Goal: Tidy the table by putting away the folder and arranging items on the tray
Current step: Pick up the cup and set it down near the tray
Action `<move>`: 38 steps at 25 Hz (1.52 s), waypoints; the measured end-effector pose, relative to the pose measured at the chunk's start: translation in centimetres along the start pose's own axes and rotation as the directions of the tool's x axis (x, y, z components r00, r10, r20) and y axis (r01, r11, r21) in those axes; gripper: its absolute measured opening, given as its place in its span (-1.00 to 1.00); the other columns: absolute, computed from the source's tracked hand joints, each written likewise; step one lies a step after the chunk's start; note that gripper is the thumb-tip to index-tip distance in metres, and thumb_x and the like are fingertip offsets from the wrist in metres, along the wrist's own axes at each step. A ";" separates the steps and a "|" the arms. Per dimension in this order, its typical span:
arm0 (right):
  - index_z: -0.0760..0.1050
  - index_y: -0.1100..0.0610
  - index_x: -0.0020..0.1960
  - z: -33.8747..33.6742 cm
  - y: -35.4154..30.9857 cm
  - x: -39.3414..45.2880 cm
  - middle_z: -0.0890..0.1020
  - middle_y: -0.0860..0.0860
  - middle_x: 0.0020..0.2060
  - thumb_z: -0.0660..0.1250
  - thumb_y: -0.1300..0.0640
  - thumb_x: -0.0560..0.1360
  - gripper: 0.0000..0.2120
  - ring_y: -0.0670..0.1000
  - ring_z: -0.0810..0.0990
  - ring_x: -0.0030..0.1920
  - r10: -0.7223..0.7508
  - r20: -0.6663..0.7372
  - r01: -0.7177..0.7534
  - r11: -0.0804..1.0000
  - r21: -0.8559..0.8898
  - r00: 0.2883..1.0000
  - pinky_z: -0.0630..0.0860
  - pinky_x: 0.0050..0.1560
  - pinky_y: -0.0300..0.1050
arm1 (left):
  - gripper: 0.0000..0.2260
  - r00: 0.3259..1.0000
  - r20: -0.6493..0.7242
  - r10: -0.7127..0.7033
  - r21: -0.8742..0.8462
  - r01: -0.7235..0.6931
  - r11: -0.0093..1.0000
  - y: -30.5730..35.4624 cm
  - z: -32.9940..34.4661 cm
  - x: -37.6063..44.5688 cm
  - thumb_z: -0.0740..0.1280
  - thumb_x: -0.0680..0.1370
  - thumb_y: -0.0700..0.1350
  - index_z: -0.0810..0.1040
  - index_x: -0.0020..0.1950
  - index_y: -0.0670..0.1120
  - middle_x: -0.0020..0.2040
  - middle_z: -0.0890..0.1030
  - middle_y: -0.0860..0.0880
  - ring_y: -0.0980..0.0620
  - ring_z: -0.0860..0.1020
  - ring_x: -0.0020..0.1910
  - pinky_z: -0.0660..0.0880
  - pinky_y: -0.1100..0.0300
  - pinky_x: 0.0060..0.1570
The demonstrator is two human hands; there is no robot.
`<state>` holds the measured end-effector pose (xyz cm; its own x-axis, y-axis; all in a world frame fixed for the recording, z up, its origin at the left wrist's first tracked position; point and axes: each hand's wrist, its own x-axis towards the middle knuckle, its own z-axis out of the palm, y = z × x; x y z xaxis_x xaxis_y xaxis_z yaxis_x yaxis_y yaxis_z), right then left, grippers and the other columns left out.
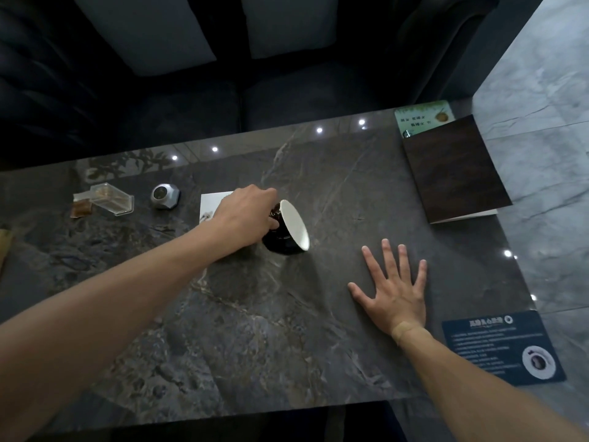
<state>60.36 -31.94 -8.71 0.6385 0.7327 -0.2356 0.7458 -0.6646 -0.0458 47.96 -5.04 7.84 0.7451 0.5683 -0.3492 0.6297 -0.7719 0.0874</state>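
My left hand grips a tipped dark cup mid-desk while my right hand lies spread flat, the brown folder unmoved at the far right corner; next, seemingly, setting the cup upright.

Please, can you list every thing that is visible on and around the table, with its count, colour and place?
Cup: one, black outside, white inside, tilted, table centre.
White card: one, behind the cup.
Folder: one, dark brown, far right corner.
Green card: one, under the folder's far end.
Blue card: one, near right edge.
Clear box: one, far left.
Metal container: one, silver, beside the box.
Table: one, dark marble.
Sofa: one, black, behind.
Left hand: grips the cup.
Right hand: flat, open.
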 end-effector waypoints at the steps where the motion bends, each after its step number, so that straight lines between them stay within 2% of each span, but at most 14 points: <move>1: -0.32 -0.24 0.52 0.0 0.0 0.0 -0.20 -0.05 0.58 -0.23 -0.51 0.42 -0.24 0.10 -0.26 0.56 -0.003 -0.001 0.003 1.000 0.002 1.000 -0.25 0.46 0.36 | -0.79 1.000 -0.026 -0.010 -0.086 0.007 0.996 -0.2 0.5 -0.2 0.41 0.48 -0.01 0.44 -0.05 -0.07 -0.10 0.58 -0.15 -0.22 0.53 -0.08 0.32 0.07 -0.29; 4: -0.28 -0.24 0.53 0.2 0.0 0.0 -0.16 -0.05 0.59 -0.19 -0.51 0.43 -0.24 0.10 -0.23 0.57 -0.004 -0.016 0.005 1.000 0.014 1.000 -0.24 0.47 0.36 | -0.80 0.991 -0.136 -0.016 -0.303 -0.026 0.953 0.0 3.2 -0.9 0.42 0.49 -0.01 0.45 -0.07 -0.07 -0.19 0.61 -0.08 -0.14 0.52 -0.16 0.30 0.08 -0.33; 7: -0.25 -0.24 0.54 0.3 0.1 0.1 -0.13 -0.05 0.59 -0.16 -0.51 0.44 -0.24 0.10 -0.22 0.57 -0.008 -0.021 0.008 1.000 0.014 1.000 -0.23 0.47 0.37 | -0.80 0.971 -0.213 -0.105 -0.559 -0.033 0.828 0.4 6.3 -1.6 0.46 0.48 -0.04 0.47 -0.12 -0.09 -0.29 0.59 -0.02 -0.05 0.49 -0.29 0.39 0.09 -0.29; 10: -0.19 -0.24 0.54 0.5 0.1 0.1 -0.08 -0.04 0.59 -0.10 -0.50 0.44 -0.24 0.11 -0.16 0.57 -0.009 -0.041 0.010 1.000 0.014 0.999 -0.19 0.47 0.37 | -0.80 0.961 -0.183 -0.207 -0.752 -0.001 0.660 0.8 9.4 -2.4 0.50 0.46 -0.07 0.50 -0.13 -0.10 -0.32 0.58 0.01 0.07 0.45 -0.35 0.45 0.10 -0.26; 13: -0.17 -0.24 0.55 0.5 0.1 0.1 -0.06 -0.03 0.59 -0.07 -0.49 0.45 -0.24 0.11 -0.15 0.57 -0.011 -0.046 0.012 1.000 0.019 0.999 -0.19 0.47 0.37 | -0.81 0.961 -0.134 -0.241 -0.839 0.020 0.544 1.2 11.5 -2.9 0.50 0.45 -0.09 0.53 -0.11 -0.13 -0.32 0.59 -0.05 0.01 0.49 -0.33 0.52 -0.04 -0.19; 15: -0.20 -0.24 0.54 0.6 0.1 0.2 -0.09 -0.04 0.59 -0.11 -0.50 0.44 -0.24 0.11 -0.18 0.57 -0.010 -0.043 0.010 1.000 0.004 0.999 -0.21 0.47 0.37 | -0.81 0.964 -0.125 -0.236 -0.864 0.011 0.504 1.3 12.1 -3.0 0.51 0.45 -0.09 0.54 -0.12 -0.12 -0.32 0.59 -0.02 0.01 0.51 -0.32 0.54 -0.08 -0.18; 20: -0.18 -0.24 0.54 0.5 0.1 0.2 -0.08 -0.04 0.59 -0.13 -0.51 0.44 -0.24 0.11 -0.17 0.57 -0.002 -0.045 0.002 1.000 0.002 0.999 -0.22 0.48 0.36 | -0.82 0.969 -0.111 -0.220 -0.881 0.006 0.472 1.3 13.2 -2.7 0.52 0.44 -0.10 0.54 -0.13 -0.12 -0.32 0.58 0.00 0.06 0.49 -0.32 0.52 0.00 -0.22; 24: -0.16 -0.24 0.54 0.6 0.2 0.2 -0.06 -0.04 0.59 -0.13 -0.51 0.43 -0.24 0.10 -0.14 0.58 -0.002 -0.051 0.003 1.000 0.004 0.999 -0.19 0.48 0.36 | -0.83 0.976 -0.100 -0.195 -0.883 0.004 0.470 0.8 14.0 -2.6 0.51 0.45 -0.10 0.54 -0.12 -0.08 -0.30 0.58 0.08 0.17 0.47 -0.31 0.44 0.28 -0.23; 26: -0.15 -0.24 0.55 0.7 0.1 0.2 -0.05 -0.04 0.59 -0.13 -0.51 0.43 -0.24 0.10 -0.13 0.58 -0.003 -0.056 0.003 1.000 0.005 0.998 -0.16 0.48 0.37 | -0.85 0.980 -0.090 -0.179 -0.884 0.004 0.467 0.7 14.3 -2.7 0.50 0.46 -0.11 0.55 -0.11 -0.07 -0.28 0.59 0.11 0.22 0.48 -0.31 0.44 0.35 -0.22; 31: -0.23 -0.28 0.53 0.4 0.1 0.3 -0.10 -0.07 0.59 -0.14 -0.53 0.42 -0.24 0.08 -0.20 0.57 0.004 -0.022 -0.004 1.000 0.016 1.000 -0.23 0.48 0.34 | -0.86 0.983 -0.062 -0.172 -0.891 0.023 0.453 0.5 14.6 -2.5 0.49 0.46 -0.13 0.54 -0.11 -0.05 -0.25 0.62 0.09 0.20 0.51 -0.28 0.49 0.30 -0.20; 33: -0.24 -0.31 0.51 -0.1 0.0 0.3 -0.15 -0.09 0.58 -0.07 -0.52 0.41 -0.23 0.06 -0.25 0.56 0.014 0.023 -0.016 0.998 0.057 1.000 -0.29 0.48 0.32 | -0.86 0.981 -0.033 -0.191 -0.901 0.053 0.430 0.8 14.7 -2.6 0.50 0.46 -0.12 0.54 -0.11 -0.02 -0.24 0.61 0.06 0.16 0.52 -0.27 0.52 0.22 -0.18; 35: -0.12 -0.31 0.51 -1.1 -0.1 0.5 -0.11 -0.09 0.58 0.12 -0.48 0.39 -0.20 0.06 -0.22 0.56 0.022 0.077 -0.034 0.986 0.161 0.997 -0.26 0.48 0.33 | -0.84 0.974 -0.016 -0.227 -0.908 0.081 0.412 1.1 14.6 -2.9 0.50 0.46 -0.13 0.53 -0.11 0.04 -0.16 0.60 0.01 0.14 0.54 -0.28 0.54 0.18 -0.19; 38: -0.01 -0.27 0.50 -3.7 -0.3 2.5 0.14 -0.05 0.50 0.41 -0.35 0.27 -0.06 0.11 0.00 0.51 0.002 0.144 -0.050 0.941 0.334 0.990 -0.07 0.46 0.37 | -0.79 0.960 -0.004 -0.280 -0.901 0.118 0.417 1.4 14.4 -3.1 0.50 0.46 -0.11 0.51 -0.10 0.12 0.00 0.52 -0.02 0.23 0.55 -0.35 0.51 0.34 -0.27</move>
<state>62.43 -29.34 -5.68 0.6059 0.7027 -0.3729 0.6065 -0.7114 -0.3551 43.38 -11.97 -4.35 0.5397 0.7630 -0.3557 0.5486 0.0017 0.8361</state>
